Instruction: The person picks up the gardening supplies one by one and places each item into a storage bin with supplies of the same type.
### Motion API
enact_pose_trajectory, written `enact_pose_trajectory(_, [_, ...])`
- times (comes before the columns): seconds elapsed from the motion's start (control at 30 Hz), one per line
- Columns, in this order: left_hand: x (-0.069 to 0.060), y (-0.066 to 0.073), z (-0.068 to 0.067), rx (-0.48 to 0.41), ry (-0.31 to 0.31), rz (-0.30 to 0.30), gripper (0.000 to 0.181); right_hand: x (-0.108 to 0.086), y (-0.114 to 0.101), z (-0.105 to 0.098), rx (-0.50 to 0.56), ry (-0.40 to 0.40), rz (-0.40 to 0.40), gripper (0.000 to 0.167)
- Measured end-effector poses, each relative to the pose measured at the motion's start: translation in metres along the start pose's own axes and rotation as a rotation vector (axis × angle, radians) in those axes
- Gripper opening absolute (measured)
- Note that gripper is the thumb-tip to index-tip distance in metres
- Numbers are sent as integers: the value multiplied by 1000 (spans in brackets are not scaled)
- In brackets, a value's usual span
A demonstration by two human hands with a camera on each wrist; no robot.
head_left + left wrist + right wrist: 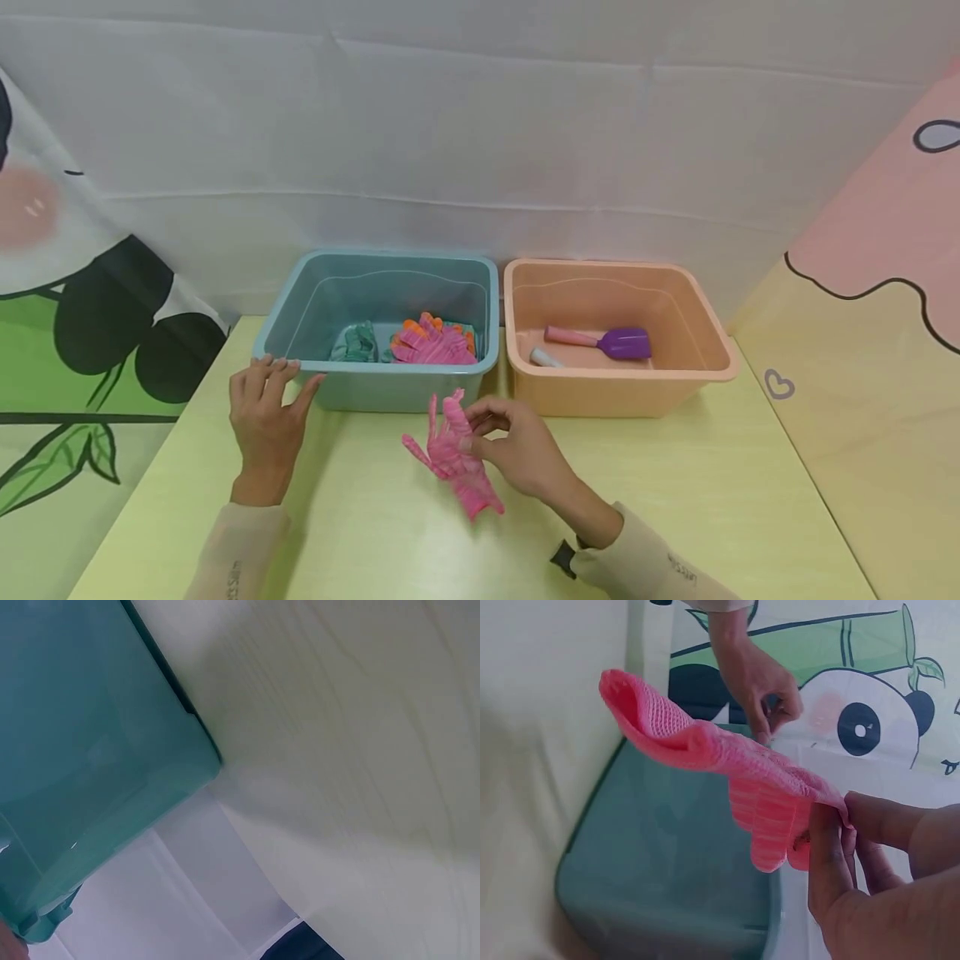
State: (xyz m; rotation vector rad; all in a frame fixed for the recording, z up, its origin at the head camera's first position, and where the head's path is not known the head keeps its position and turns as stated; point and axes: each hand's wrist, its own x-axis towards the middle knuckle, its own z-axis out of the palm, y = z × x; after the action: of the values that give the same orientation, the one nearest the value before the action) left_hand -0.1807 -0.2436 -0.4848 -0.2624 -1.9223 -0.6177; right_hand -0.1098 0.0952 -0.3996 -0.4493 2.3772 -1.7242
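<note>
Above the table, in front of the bins, my right hand pinches a pink knitted glove along its side, between thumb and fingers. The right wrist view shows the cuff of the glove hanging open and its fingers dangling. My left hand grips the front-left rim of the blue-green bin, its fingers over the edge and thumb outside. Inside that bin lie a pink glove with orange fingertips and a green glove-like bundle. In the left wrist view, the bin's outer wall fills one side.
Close on the right stands a peach bin. It holds a purple toy shovel with a pink handle and a small whitish cylinder. Both bins stand on a pale yellow table against a white cloth backdrop.
</note>
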Motion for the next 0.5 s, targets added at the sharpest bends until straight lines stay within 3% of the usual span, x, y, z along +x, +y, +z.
enact_pose_trajectory(0.23, [-2,-3,1,-1,15,4,59,5,-20,-15,13,2,-19,17])
enact_pose_trajectory(0.5, [-1,-2,2,-3,19,12,61,14,-37,-30,-6,20,-141,17])
